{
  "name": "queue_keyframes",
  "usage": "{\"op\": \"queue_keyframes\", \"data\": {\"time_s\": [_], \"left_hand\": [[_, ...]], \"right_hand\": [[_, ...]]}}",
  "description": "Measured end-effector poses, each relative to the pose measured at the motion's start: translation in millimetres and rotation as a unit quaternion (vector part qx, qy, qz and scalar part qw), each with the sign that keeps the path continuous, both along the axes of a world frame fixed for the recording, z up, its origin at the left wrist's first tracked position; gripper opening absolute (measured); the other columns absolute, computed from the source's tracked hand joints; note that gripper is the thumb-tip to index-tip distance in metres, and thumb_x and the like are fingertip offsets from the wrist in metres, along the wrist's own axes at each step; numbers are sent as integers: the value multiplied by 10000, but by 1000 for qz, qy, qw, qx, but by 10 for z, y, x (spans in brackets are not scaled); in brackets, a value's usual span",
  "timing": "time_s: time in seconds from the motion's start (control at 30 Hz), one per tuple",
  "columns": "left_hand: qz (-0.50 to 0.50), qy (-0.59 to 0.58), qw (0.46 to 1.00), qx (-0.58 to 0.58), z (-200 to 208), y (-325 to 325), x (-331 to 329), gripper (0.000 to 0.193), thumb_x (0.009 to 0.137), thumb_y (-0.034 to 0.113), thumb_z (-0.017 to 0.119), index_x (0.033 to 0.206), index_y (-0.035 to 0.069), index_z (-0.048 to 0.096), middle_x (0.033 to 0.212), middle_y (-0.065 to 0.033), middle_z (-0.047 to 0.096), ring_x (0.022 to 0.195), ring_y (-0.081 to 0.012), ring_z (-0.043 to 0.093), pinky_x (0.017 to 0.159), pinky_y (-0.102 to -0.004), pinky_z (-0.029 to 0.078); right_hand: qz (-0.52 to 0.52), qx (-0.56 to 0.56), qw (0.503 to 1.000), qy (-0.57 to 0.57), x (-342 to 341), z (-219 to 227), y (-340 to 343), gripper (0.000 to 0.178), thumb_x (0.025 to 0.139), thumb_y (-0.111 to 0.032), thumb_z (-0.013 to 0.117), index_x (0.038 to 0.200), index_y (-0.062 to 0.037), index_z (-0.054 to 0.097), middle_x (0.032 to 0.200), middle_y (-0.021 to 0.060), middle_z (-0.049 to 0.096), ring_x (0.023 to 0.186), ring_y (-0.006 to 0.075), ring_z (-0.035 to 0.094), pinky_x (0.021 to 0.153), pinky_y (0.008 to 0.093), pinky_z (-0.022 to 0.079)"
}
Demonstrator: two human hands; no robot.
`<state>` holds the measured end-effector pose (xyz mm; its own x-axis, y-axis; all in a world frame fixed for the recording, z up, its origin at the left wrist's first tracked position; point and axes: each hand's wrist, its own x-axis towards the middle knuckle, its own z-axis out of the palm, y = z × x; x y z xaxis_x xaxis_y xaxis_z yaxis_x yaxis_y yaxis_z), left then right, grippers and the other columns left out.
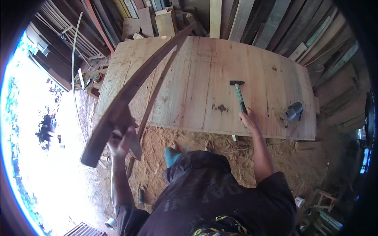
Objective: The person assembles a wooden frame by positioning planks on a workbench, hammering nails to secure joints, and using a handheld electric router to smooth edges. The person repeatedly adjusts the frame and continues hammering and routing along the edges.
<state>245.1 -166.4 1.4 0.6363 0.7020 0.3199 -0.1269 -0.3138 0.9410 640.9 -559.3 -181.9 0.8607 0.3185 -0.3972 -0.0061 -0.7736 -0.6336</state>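
My left hand is closed round a long dark wooden beam, raised and slanting from lower left to upper right over the left part of a wide wooden panel. Beside the beam runs a thinner dark wooden strip; I cannot tell whether it is joined to the beam or lies apart. In my right hand is a hammer, gripped by its dark handle, head pointing away from me. The hammer head is over the middle of the panel; whether it touches the wood is unclear.
A corded power tool rests on the panel's right end. Boards lean in rows behind the panel. Sawdust covers the ground around my feet. Small tools sit at the left, near a tall thin strip.
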Motion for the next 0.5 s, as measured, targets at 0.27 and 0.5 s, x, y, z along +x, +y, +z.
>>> {"op": "queue_keyframes", "data": {"time_s": [0.27,0.5], "left_hand": [[90,-48,967,-233,-102,-650,-651,702,1135,595,509,1470,-21,524,1190,-234,702,845,-316,759,723,-447,661],[168,-40,904,-391,-602,-373,-599,715,1093,651,582,1410,11,543,1127,-199,753,779,-290,761,683,-419,648]], "right_hand": [[-3,274,962,12,-285,48,-169,122,969,-131,681,1001,-28,623,745,23,642,633,106,616,573,317,493],[103,298,948,-53,-542,580,32,229,1050,-206,732,1162,-19,663,841,46,682,701,124,627,639,326,523]]}}
